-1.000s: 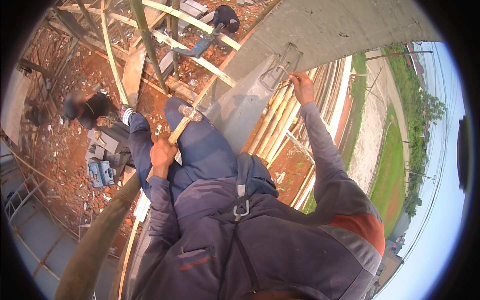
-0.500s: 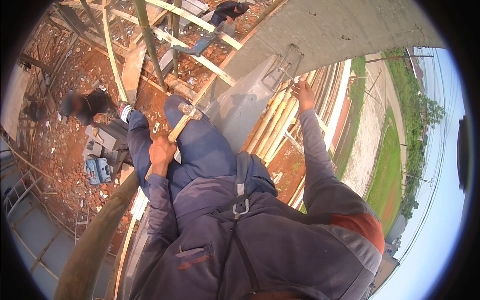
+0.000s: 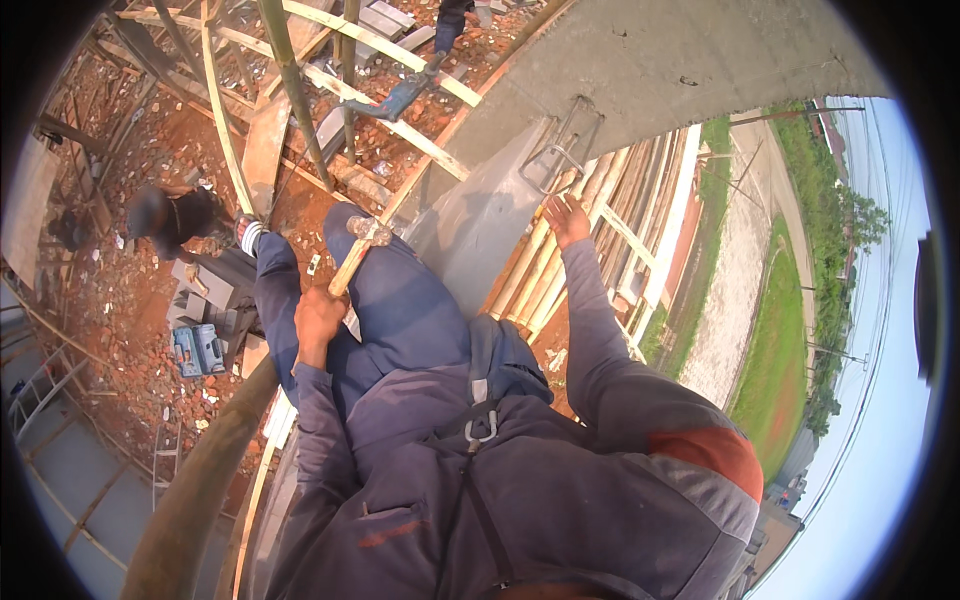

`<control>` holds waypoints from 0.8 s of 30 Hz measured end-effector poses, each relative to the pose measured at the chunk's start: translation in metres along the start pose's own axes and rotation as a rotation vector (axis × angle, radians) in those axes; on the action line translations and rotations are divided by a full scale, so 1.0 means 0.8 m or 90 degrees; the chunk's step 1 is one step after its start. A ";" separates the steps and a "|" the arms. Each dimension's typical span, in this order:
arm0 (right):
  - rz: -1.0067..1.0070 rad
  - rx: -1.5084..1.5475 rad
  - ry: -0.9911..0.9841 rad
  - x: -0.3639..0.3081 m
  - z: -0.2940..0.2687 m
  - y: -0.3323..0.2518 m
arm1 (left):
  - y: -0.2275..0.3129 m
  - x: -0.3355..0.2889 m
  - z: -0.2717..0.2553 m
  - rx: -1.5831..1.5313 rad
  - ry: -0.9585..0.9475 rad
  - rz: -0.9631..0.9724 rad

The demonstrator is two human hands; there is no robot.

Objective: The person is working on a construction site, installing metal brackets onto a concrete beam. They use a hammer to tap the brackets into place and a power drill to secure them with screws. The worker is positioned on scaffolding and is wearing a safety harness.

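Note:
A hammer (image 3: 366,231) with a pale wooden handle is gripped in my left hand (image 3: 318,318), its dull head up by my knee. A pale pointed piece (image 3: 352,322) shows beside that hand; its kind is unclear. My right hand (image 3: 568,221) is open with its fingers spread, holding nothing. Just beyond its fingertips, bent steel rebar (image 3: 553,172) sticks out of the concrete by the grey beam (image 3: 462,215). Whether the fingers touch the rebar I cannot tell.
Bamboo poles and timber (image 3: 600,215) lie right of the beam. A thick pole (image 3: 205,480) rises at lower left. A blue power tool (image 3: 400,97) rests on wooden battens. Below, a person (image 3: 178,218) and a blue case (image 3: 198,350) are among rubble. A metal carabiner (image 3: 481,430) hangs at my waist.
My right hand has come back from the rebar, leftward and closer to me, and its fingers have spread. My left hand keeps the hammer, shifted slightly. The person at the top has moved mostly out of view.

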State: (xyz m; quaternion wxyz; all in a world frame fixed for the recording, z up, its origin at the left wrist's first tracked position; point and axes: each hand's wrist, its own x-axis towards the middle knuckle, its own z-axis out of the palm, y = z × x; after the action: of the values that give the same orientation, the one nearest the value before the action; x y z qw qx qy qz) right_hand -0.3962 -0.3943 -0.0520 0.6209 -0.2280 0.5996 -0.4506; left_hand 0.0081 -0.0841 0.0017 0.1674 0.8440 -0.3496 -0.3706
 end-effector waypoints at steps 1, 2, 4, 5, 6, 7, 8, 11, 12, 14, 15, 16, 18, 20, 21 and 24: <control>-0.021 -0.020 0.023 -0.021 -0.006 0.021 | -0.009 0.008 0.000 -0.049 -0.006 -0.002; -0.016 -0.101 0.074 -0.060 0.012 0.039 | -0.027 0.021 -0.003 -0.095 -0.008 -0.011; -0.066 -0.219 0.040 -0.115 0.007 0.081 | -0.010 0.026 -0.018 -0.310 -0.100 -0.053; -0.063 -0.232 -0.023 -0.144 0.016 0.096 | 0.002 0.025 -0.028 -0.464 -0.138 -0.082; -0.037 -0.263 -0.100 -0.174 0.031 0.101 | 0.010 0.023 -0.036 -0.617 -0.171 -0.112; -0.011 -0.317 -0.146 -0.200 0.045 0.101 | 0.023 0.021 -0.044 -0.736 -0.219 -0.131; -0.018 -0.350 -0.176 -0.214 0.058 0.097 | 0.021 0.030 -0.044 -0.880 -0.270 -0.109; -0.157 -0.463 -0.184 -0.225 0.082 0.083 | 0.001 0.057 -0.030 -1.259 -0.415 -0.030; -0.286 -0.510 -0.131 -0.218 0.083 0.070 | -0.012 0.063 -0.022 -1.288 -0.407 -0.032; -0.541 -0.588 -0.024 -0.200 0.090 0.028 | -0.052 0.067 -0.002 -1.348 -0.381 -0.037; -0.608 -0.627 0.019 -0.187 0.086 0.003 | -0.069 0.067 0.007 -1.343 -0.383 -0.072; -0.673 -0.664 0.062 -0.173 0.084 -0.021 | -0.083 0.068 0.016 -1.381 -0.380 -0.097; -0.807 -0.772 0.126 -0.165 0.103 -0.066 | -0.110 0.074 0.029 -1.453 -0.369 -0.147; -0.836 -0.877 0.141 -0.141 0.111 -0.092 | -0.124 0.092 0.041 -1.482 -0.362 -0.163; -0.849 -0.928 0.146 -0.131 0.115 -0.101 | -0.129 0.101 0.044 -1.486 -0.334 -0.183; -0.823 -1.053 0.102 -0.112 0.128 -0.110 | -0.142 0.126 0.047 -1.471 -0.281 -0.211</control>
State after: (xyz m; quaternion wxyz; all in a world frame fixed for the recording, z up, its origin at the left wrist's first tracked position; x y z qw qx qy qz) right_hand -0.3130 -0.3887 0.0870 -0.1279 -0.8267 0.5240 -0.1602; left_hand 0.0815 -0.0776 -0.1366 0.7159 0.1457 0.2838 -0.6210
